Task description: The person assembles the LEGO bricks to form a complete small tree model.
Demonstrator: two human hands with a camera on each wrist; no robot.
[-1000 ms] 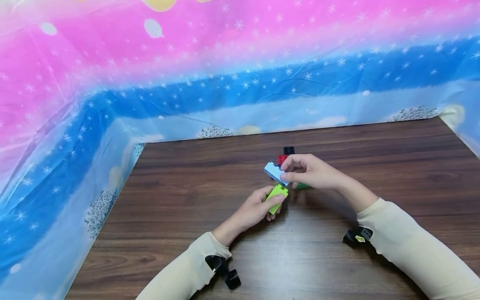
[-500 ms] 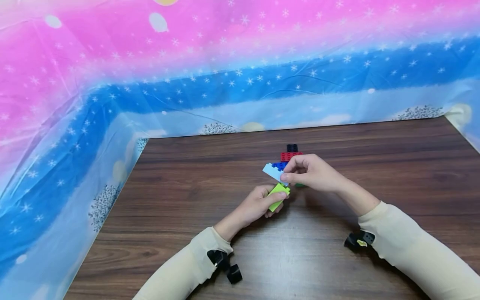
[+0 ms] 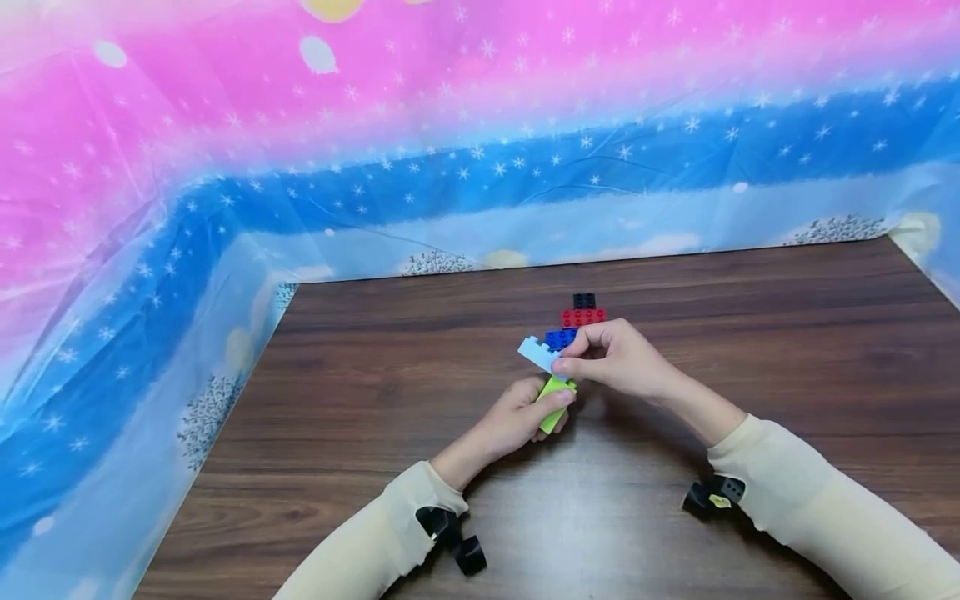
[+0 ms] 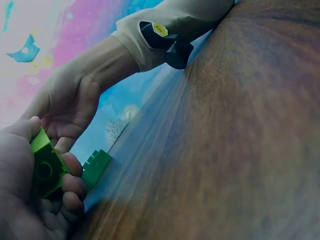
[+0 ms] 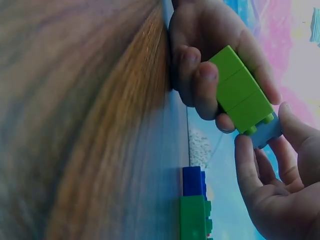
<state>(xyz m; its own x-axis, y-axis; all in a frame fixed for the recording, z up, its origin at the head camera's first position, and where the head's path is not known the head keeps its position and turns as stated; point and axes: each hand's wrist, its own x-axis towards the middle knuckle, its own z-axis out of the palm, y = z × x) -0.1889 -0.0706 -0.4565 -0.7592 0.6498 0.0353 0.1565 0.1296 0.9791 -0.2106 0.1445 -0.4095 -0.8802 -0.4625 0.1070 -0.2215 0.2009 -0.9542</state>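
My left hand (image 3: 513,417) grips a lime green block (image 3: 553,407), its thumb along the top. In the right wrist view, seams run across this block (image 5: 242,92), like bricks joined together, with studs at its near end. My right hand (image 3: 626,362) pinches a light blue toy brick (image 3: 537,353) between thumb and fingers. The light blue brick (image 5: 266,132) meets the studded end of the lime green block; whether they are pressed fully together I cannot tell. Fingers cover part of both pieces.
Beyond my hands, a blue brick (image 3: 559,339), a red brick (image 3: 583,317) and a black brick (image 3: 584,300) lie on the wooden table (image 3: 360,367). A green brick (image 5: 193,217) shows beside the blue one in the right wrist view. A patterned cloth (image 3: 450,200) hangs behind.
My right hand has come slightly left and down, bringing the light blue brick closer against the lime green block. More of the blue and red bricks now shows behind it.
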